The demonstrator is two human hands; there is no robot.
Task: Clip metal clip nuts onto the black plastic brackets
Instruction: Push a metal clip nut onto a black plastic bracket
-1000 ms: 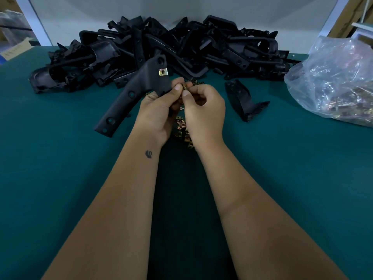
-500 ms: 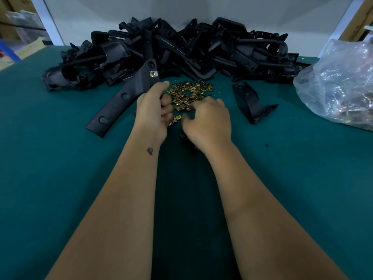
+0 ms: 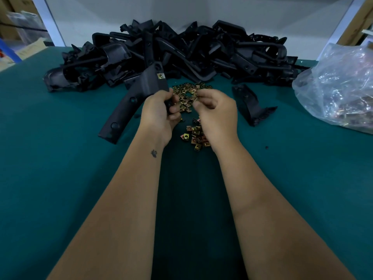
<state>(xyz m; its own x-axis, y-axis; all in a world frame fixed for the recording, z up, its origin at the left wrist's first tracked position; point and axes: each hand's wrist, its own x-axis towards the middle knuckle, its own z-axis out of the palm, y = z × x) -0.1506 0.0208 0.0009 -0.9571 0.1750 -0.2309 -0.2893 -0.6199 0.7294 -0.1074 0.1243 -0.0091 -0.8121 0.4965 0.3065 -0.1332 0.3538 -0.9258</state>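
Black bracket (image 3: 139,93) in left fingers (image 3: 171,107), right fingers (image 3: 201,97) curled.

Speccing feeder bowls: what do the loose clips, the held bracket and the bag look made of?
Loose clips: likely plated metal, yellow-gold glints. Bracket in the left hand: matte black moulded plastic, by the look. Bag: thin clear film, crinkled and shiny.

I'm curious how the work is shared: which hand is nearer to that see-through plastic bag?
The right hand. It hovers over the loose clip nuts, with the plastic bag farther to its right. The left hand, holding a black bracket, is farther from it.
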